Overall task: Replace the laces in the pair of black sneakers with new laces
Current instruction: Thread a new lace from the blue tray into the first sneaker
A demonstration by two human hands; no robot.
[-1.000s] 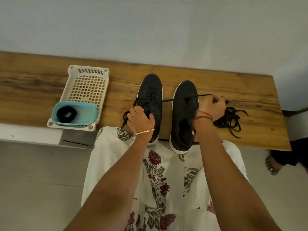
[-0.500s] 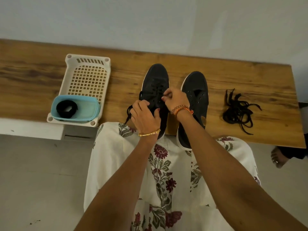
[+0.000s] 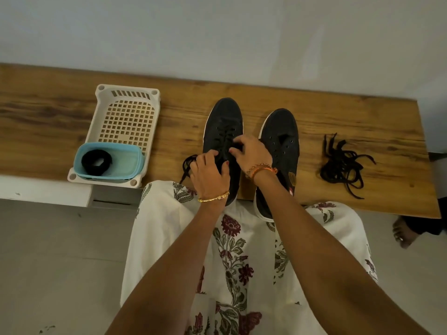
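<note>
Wooden bench (image 3: pixel 60 131) against pale wall (image 3: pixel 217 32)

A long wooden bench (image 3: pixel 72 122) with a streaked grain ran across the frame below a plain pale wall (image 3: pixel 217 32). At about ten o'clock from centre, a white perforated plastic basket (image 3: pixel 128 117) stood on the bench, its near end reaching the bench's front edge. A light blue plastic tub (image 3: pixel 125 163) sat in the basket's near end. Below the bench lay a pale grey floor (image 3: pixel 48 262). A white garment with a dark red and green floral print (image 3: pixel 232 250) filled the lower centre of the frame. At the far three o'clock edge, a bare foot (image 3: pixel 404 234) rested on the floor just beyond the bench's end.
</note>
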